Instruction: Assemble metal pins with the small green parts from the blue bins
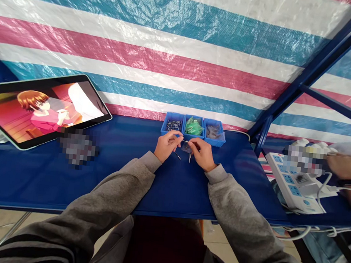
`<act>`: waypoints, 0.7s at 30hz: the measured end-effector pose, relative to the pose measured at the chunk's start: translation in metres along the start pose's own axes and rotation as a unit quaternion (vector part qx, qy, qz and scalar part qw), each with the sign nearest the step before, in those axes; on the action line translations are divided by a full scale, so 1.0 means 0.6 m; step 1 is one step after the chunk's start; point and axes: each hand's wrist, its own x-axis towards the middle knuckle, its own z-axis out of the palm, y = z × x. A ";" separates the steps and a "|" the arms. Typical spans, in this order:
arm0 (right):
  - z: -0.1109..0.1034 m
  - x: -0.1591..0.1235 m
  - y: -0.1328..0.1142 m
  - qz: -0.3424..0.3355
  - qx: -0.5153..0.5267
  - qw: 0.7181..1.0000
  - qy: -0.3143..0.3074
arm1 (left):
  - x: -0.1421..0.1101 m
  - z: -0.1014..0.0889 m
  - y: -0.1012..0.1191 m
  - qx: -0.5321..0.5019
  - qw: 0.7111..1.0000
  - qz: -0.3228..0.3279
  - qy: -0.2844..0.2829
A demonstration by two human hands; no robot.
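Observation:
My left hand (168, 145) and my right hand (202, 152) meet over the blue tabletop, just in front of three small blue bins. Both are closed in a pinch on a small, thin, pale rod-like piece (185, 141) that spans the fingertips. Its exact kind is too small to make out. Below the fingers lies a clear plastic item (186, 148), partly covered by the hands. A short dark rod with a bright tip (177, 156) rests by my left hand. Another short rod (190, 158) shows under my right fingers.
The left bin (163, 127) contains dark metal rods, the middle one (193, 136) green pieces, the right one (215, 142) greyish clear pieces. A tablet (44, 109) playing a cartoon leans at left, beside a blurred item (79, 148). Power strips (292, 183) and another person's hand (344, 167) are at right.

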 end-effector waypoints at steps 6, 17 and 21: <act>-0.003 0.001 -0.002 0.009 0.000 1.000 0.015 | 0.003 0.000 -0.010 0.027 0.999 0.027 0.018; 0.002 -0.001 0.000 -0.001 0.023 0.999 0.024 | 0.002 -0.001 -0.003 0.046 0.999 0.022 0.005; 0.002 -0.001 -0.001 0.006 0.017 1.000 0.010 | 0.001 -0.001 0.000 0.037 0.999 0.020 0.017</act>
